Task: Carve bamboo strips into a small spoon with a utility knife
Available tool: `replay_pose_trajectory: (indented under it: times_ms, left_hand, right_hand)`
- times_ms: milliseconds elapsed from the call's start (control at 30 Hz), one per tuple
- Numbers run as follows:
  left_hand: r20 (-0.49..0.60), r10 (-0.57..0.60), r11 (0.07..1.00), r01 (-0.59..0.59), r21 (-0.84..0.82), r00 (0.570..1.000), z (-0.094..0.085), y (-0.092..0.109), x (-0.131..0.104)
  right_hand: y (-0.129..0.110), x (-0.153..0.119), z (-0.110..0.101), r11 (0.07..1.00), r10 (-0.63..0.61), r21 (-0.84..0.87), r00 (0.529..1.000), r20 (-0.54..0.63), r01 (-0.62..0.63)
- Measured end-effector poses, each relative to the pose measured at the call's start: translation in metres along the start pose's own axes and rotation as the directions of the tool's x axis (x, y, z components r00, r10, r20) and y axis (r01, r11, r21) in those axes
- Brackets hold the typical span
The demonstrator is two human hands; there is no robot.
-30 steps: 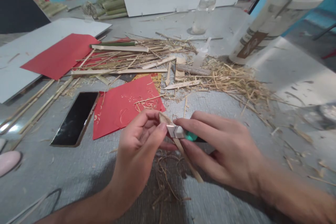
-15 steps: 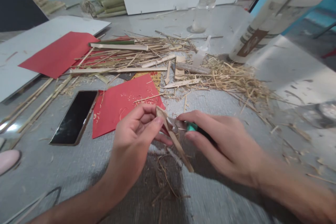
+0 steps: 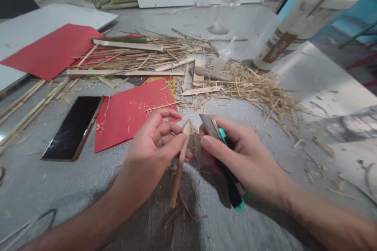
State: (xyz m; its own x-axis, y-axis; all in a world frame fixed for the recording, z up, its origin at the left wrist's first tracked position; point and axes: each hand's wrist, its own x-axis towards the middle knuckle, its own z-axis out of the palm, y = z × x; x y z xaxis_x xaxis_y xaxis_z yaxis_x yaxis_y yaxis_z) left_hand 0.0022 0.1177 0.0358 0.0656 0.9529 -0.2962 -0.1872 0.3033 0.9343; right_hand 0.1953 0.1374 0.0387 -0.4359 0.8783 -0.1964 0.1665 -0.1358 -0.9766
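Head camera: the left hand (image 3: 157, 141) pinches a carved wooden strip (image 3: 177, 178) between thumb and fingers, its index finger lifted clear. The strip's broad tip points away from the wearer and its narrow end toward them, over the grey table (image 3: 247, 227). The right hand (image 3: 240, 149) is closed around a utility knife (image 3: 228, 178) with a black and green handle, its blade pointing away from the wearer.

Compared with half a second ago, the knife has come off the strip and turned, so its blade and handle both show, with a gap between blade and strip. The strip has swung too: its narrow end, which slanted toward the right hand, now leans to the left.

Of the containers, a tall white canister (image 3: 294, 27) with a brown label stands at the right, its lid on, so its contents cannot be seen. A clear jar (image 3: 225, 13) stands farther back, and a small translucent bottle (image 3: 224, 59) with a thin nozzle sits beside the heap of fibres (image 3: 271, 90); what either holds is too unclear to tell. A red sheet (image 3: 126, 119) bearing pale shavings lies beside a phone (image 3: 72, 127).
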Motion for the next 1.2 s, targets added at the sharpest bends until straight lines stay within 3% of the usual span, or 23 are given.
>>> replay_pose_trajectory:
  times_ms: [100, 233, 400, 567, 700, 933, 1033, 1200]
  left_hand:
    - [0.057, -0.013, 1.000, 0.013, 0.006, 0.998, 0.003, -0.002, -0.005]
    - [0.122, -0.034, 0.999, 0.032, 0.015, 0.992, 0.005, -0.005, -0.009]
    - [0.220, -0.072, 0.997, 0.068, 0.029, 0.973, 0.005, -0.009, -0.010]
    - [0.135, -0.051, 0.998, 0.053, -0.016, 0.990, 0.007, -0.014, -0.007]
    - [0.049, -0.041, 0.991, 0.047, -0.123, 0.998, 0.011, -0.012, -0.006]
    - [-0.077, 0.032, 0.999, -0.032, -0.004, 0.997, 0.007, -0.015, -0.003]
    - [-0.064, 0.017, 1.000, -0.016, 0.027, 0.998, 0.005, -0.015, -0.003]
    - [0.046, -0.001, 0.997, -0.003, 0.083, 0.999, 0.006, -0.006, -0.010]
  right_hand:
    - [0.002, -0.001, 0.002, 0.998, -0.056, -0.006, 0.996, -0.063, 0.056]
    - [0.003, -0.001, 0.003, 0.998, -0.069, -0.006, 0.995, -0.065, 0.069]
    - [0.004, 0.000, 0.000, 0.992, -0.114, -0.061, 0.993, 0.006, 0.114]
    - [0.004, 0.001, -0.001, 0.980, -0.151, -0.139, 0.988, -0.040, 0.145]
    - [0.003, -0.003, 0.002, 0.992, -0.090, -0.095, 0.995, -0.037, 0.086]
    - [0.005, -0.007, 0.007, 0.973, -0.151, -0.177, 0.989, -0.006, 0.148]
    - [0.005, -0.007, 0.006, 0.961, -0.169, -0.225, 0.985, -0.015, 0.162]
    - [0.006, -0.007, 0.006, 0.964, -0.175, -0.204, 0.985, -0.008, 0.170]
